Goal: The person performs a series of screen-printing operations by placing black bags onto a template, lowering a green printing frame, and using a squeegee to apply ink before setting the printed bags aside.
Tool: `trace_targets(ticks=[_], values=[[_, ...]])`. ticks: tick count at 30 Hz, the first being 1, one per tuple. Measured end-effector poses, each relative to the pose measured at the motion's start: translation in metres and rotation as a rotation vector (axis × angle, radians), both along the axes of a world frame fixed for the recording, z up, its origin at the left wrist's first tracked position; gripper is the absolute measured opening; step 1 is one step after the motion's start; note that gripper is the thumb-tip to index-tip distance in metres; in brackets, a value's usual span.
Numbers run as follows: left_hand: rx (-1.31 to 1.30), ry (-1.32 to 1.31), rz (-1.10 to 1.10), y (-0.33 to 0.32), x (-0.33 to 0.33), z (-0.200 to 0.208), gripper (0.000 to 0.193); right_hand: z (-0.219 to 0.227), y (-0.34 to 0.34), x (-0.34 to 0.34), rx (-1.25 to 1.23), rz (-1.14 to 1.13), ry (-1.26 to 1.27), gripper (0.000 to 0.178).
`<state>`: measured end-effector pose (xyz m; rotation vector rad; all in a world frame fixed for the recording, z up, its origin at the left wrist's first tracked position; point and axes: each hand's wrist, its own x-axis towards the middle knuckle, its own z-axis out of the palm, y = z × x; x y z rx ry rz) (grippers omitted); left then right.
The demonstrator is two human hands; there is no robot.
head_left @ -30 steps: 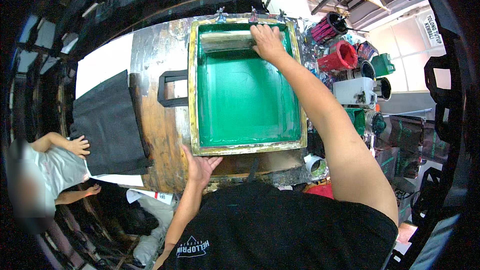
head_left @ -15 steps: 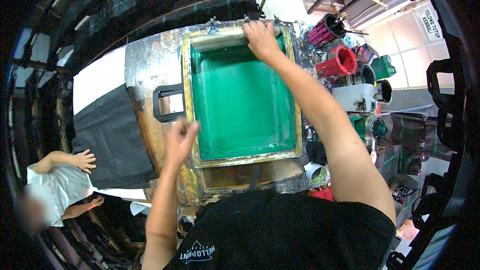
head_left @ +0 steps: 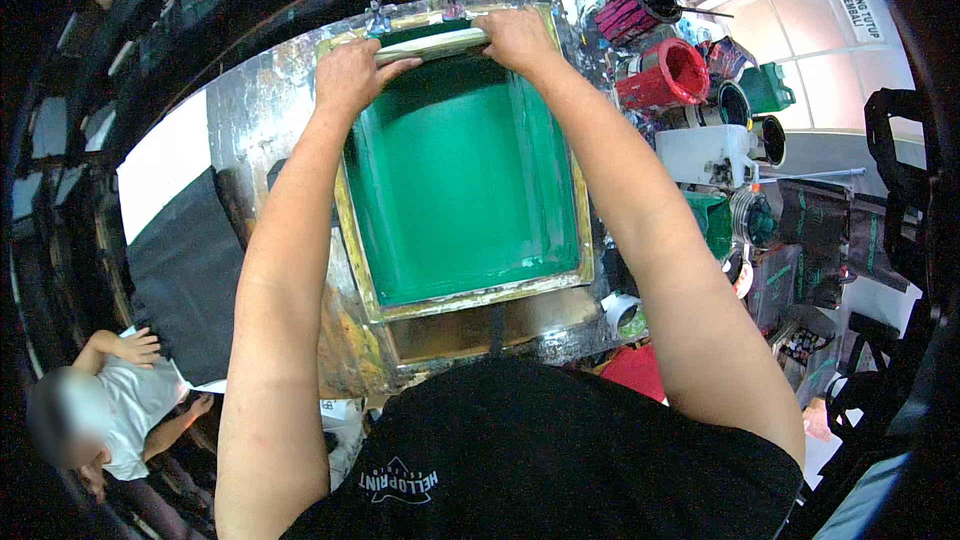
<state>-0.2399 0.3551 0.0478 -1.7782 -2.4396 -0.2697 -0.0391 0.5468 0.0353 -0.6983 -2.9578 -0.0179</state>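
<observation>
A wooden squeegee [head_left: 432, 44] lies across the far end of a screen-printing frame [head_left: 478, 304]. My left hand [head_left: 350, 78] is closed around its left end, the thumb along the near side. At the other end my right hand [head_left: 510, 38] grips it from above. Between the frame's yellowish sides, the mesh [head_left: 450, 190] is coated in green, with a darker green band close to the squeegee. The blade's lower edge is hidden from me. Small metal clamps [head_left: 453, 5] stand along the frame's far side.
Right of the frame are a red bucket [head_left: 665, 78], a pink-and-black bucket [head_left: 640, 8] and a white jug [head_left: 702, 155]. At left, another person's hand [head_left: 138, 347] is by black fabric [head_left: 190, 260]. Black bags [head_left: 250, 0] hang on racks beyond the table.
My left hand has moved up from beside the frame and taken the squeegee's left end. My right hand stays on the squeegee, which now sits slightly nearer. The view has shifted.
</observation>
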Motion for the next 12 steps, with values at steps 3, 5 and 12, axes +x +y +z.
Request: trace_targets(ticks=[3,5,12], values=[[0.001,0.02,0.012,-0.013,0.01,-0.004,0.072,0.001,-0.013,0.007,-0.009,0.007,-0.069,0.03],[0.023,0.028,0.002,-0.027,0.016,-0.006,0.069,0.007,-0.024,0.014,-0.012,0.018,-0.074,0.029],[-0.019,-0.015,0.022,-0.093,0.071,-0.003,0.061,0.009,-0.084,0.063,-0.05,0.029,-0.152,0.029]])
